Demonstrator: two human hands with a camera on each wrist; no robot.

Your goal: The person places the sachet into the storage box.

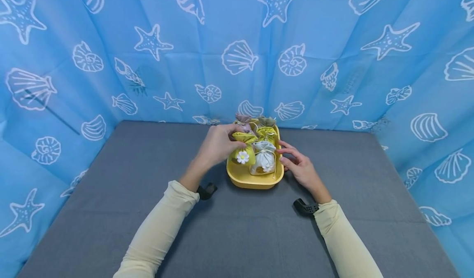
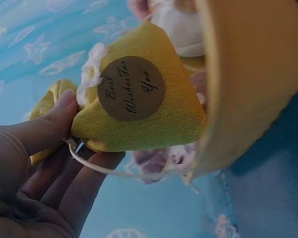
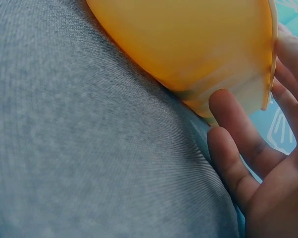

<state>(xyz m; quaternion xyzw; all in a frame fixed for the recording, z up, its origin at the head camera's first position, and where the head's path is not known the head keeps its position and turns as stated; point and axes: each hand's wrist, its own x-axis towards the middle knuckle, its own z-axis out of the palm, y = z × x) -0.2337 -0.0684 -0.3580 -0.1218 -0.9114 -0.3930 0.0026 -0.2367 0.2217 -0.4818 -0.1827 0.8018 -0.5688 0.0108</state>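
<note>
My left hand (image 1: 219, 143) pinches a yellow drawstring pouch (image 1: 249, 157) by its gathered neck, thumb on one side and fingers on the other. The pouch has a white flower, and in the left wrist view a round brown "Best Wishes For You" sticker (image 2: 131, 88) shows on it. It is at the left side of a yellow tray (image 1: 255, 184), its lower end overlapping the rim in the left wrist view. Extended fingers of my right hand (image 1: 304, 171) rest against the tray's right side, with two fingertips (image 3: 223, 106) low by the outer wall.
Inside the tray, a white pouch with a flower (image 1: 265, 159) stands at the front right. Behind it are another yellow pouch (image 1: 267, 134), a mauve pouch (image 1: 243, 121) and a grey-green one (image 1: 267, 122). A grey cloth (image 1: 237, 237) covers the table; a blue shell-print curtain (image 1: 207, 64) surrounds it.
</note>
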